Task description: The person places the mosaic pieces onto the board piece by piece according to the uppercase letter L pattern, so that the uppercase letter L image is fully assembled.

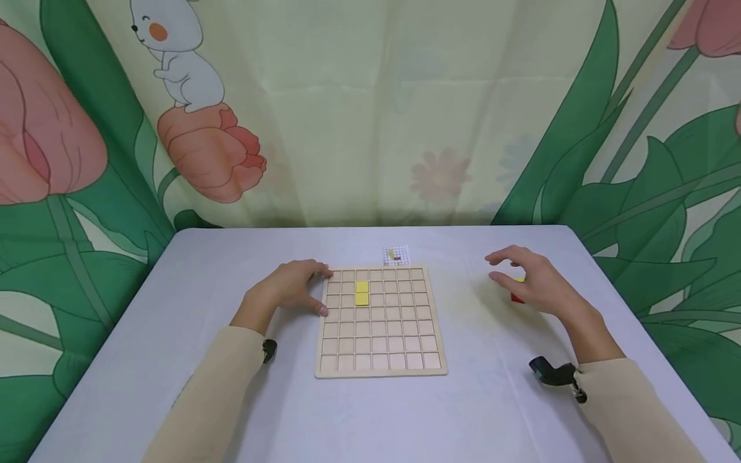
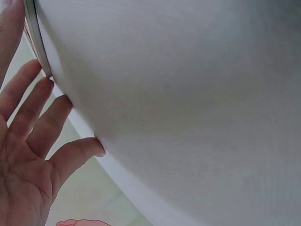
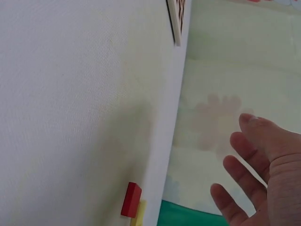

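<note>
Resting on the desk [image 1: 231,411], the left hand [image 1: 292,286] lies with relaxed fingers against the left edge of the board [image 1: 379,370] in the head view, thumb near the frame, clutching nothing. The board, a wooden grid tray, sits at the middle of the desk, with two yellow tiles [image 1: 361,292] stacked one behind the other in its upper left part. A small card [image 1: 396,255] lies just beyond the board's far edge. The right hand [image 1: 535,283] hovers well to the right of the board, fingers loosely spread and released, just over a red block [image 1: 516,298] with a bit of yellow showing beside it. In the left wrist view, the left hand [image 2: 28,150] is flat and unclenched, fingertips [image 2: 96,147] touching the desk [image 2: 188,117], the board [image 2: 35,37] edge by the upper fingers. In the right wrist view, the right hand [image 3: 263,174] is spread in the air, grasping nothing; the red block [image 3: 131,199] lies on the desk [image 3: 70,94] near its edge with a yellow piece [image 3: 139,214] touching it, and a corner of the card [image 3: 176,19] shows at the top.
</note>
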Tool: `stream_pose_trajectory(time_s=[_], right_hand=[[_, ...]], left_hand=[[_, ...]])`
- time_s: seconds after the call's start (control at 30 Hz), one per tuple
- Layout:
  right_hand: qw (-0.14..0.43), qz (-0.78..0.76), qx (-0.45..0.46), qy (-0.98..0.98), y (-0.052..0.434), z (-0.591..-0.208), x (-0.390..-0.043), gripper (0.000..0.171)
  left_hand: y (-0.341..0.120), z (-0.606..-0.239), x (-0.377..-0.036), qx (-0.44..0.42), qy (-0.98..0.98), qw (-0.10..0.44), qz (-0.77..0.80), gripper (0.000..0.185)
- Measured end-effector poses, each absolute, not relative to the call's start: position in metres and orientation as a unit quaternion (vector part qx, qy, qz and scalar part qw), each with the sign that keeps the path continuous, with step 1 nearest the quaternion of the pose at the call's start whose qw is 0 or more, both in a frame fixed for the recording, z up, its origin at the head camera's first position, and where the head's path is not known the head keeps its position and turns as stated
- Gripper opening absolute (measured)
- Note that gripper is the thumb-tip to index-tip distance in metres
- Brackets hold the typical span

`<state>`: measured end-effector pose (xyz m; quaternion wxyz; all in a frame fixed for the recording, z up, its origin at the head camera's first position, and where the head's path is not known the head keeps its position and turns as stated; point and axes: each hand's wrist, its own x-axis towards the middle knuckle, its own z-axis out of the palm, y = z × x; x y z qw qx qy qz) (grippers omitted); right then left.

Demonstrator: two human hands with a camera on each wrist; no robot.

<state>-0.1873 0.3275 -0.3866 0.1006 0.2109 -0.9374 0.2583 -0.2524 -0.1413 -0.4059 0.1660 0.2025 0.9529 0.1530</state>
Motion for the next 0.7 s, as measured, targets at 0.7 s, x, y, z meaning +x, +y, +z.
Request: stream_pose_trajectory(time_s=[0.7], right_hand=[[0.114, 0.225, 0.145, -0.957, 0.365, -0.382, -0.177, 0.031]], left_hand=[[-0.141, -0.405, -0.25, 0.201, 0.953, 0.169, 0.152, 0.088]])
